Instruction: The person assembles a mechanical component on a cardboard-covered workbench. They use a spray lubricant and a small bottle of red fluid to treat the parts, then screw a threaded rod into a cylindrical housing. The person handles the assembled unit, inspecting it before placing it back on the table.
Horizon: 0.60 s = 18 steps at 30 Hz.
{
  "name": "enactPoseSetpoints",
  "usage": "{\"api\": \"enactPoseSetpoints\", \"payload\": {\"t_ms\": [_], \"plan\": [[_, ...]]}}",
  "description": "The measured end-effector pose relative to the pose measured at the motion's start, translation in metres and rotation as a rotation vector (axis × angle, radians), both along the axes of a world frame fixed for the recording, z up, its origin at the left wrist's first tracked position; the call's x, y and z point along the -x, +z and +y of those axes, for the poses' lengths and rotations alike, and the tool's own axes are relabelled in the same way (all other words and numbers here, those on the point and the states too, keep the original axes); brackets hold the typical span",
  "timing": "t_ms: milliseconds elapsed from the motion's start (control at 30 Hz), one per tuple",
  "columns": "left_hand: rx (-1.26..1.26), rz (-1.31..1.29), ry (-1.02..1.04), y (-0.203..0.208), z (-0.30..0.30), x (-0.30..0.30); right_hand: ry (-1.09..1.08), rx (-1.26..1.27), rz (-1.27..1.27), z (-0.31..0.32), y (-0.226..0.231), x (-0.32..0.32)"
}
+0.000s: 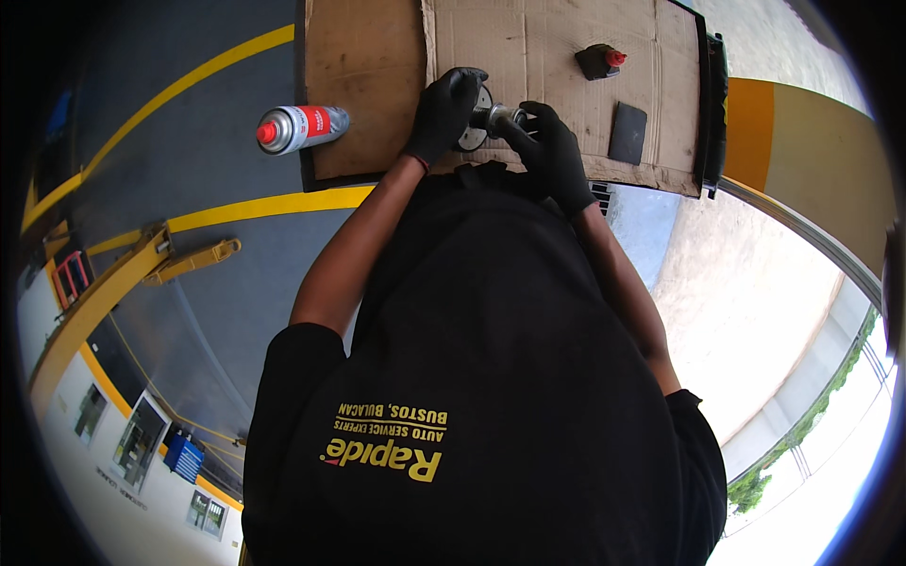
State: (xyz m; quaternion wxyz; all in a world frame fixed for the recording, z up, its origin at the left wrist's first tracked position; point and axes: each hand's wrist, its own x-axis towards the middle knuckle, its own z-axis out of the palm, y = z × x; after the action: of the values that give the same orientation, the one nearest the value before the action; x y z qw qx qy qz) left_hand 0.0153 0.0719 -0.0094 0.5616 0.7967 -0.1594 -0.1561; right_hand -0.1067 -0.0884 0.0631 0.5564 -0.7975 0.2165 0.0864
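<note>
Holding a pale, dark-centred disc (471,140) by its left side in the black-gloved left grip (444,113), with fingers gathered narrowly near the upper rim. Holding a shiny metal cylinder (511,124) in the black-gloved right grip (552,156), curled around its right side, just right of the disc and roughly in line with its centre; cannot tell whether joined to the disc or only touching it. Placed together between both grips, over the near part of a dark-edged worktop (702,94) covered with stained cardboard (363,85). Beyond and to the right, on the cardboard, a dark bottle (593,63) with a red top; nearer, right of the right grip, a flat, dark rectangular piece (628,134). At the left edge of the worktop, a red-and-silver spray can (316,125) with a red nozzle, well apart from the left grip. Farther left, a yellow metal arm (104,302) above a grey floor (212,132).
</note>
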Motion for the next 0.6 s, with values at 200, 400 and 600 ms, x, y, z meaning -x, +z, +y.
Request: {"api": "enactPoseSetpoints", "payload": {"t_ms": [200,400,600], "plan": [[-0.002,0.019,-0.001,0.001,0.002,0.000,0.404,0.672,-0.609,-0.017,-0.008,0.002],[-0.002,0.002,-0.032,0.002,-0.005,0.001,0.037,0.007,0.075,-0.017,-0.022,0.002],[0.014,0.004,-0.034,0.002,-0.003,0.000,0.377,0.597,-0.636,-0.023,-0.016,0.000]]}}
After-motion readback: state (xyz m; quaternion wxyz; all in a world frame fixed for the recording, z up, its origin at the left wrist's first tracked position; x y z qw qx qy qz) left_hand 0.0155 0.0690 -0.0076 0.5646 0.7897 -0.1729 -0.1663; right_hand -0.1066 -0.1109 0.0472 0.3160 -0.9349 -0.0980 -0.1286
